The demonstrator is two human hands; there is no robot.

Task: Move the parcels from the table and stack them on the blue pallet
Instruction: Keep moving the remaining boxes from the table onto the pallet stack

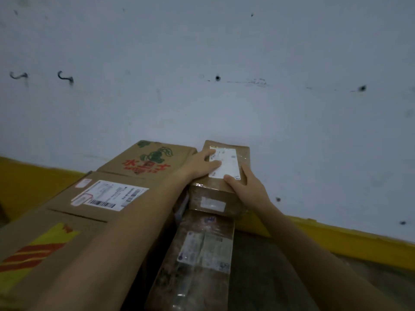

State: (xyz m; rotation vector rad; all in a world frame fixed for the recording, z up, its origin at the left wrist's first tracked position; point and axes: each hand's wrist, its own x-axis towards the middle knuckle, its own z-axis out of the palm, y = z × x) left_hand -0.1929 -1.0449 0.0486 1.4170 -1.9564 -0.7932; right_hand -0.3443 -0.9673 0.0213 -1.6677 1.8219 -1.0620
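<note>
- Small parcel (231, 158) sits atop long wrapped parcel (202, 248), beside large carton (107, 194); pallet unseen.
- Left hand (203, 163) lies on top with fingers flat; right hand (244, 187) clamps its near corner.
- Risk: narrow, glossy base; parcel may slide off on release.

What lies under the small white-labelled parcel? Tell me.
A longer tape-wrapped parcel sits below the small parcel. Whatever is beneath that longer one is covered.

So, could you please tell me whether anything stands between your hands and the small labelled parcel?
Nothing visible does: the left hand presses flat on the small parcel, and the right hand grips its right edge.
</note>
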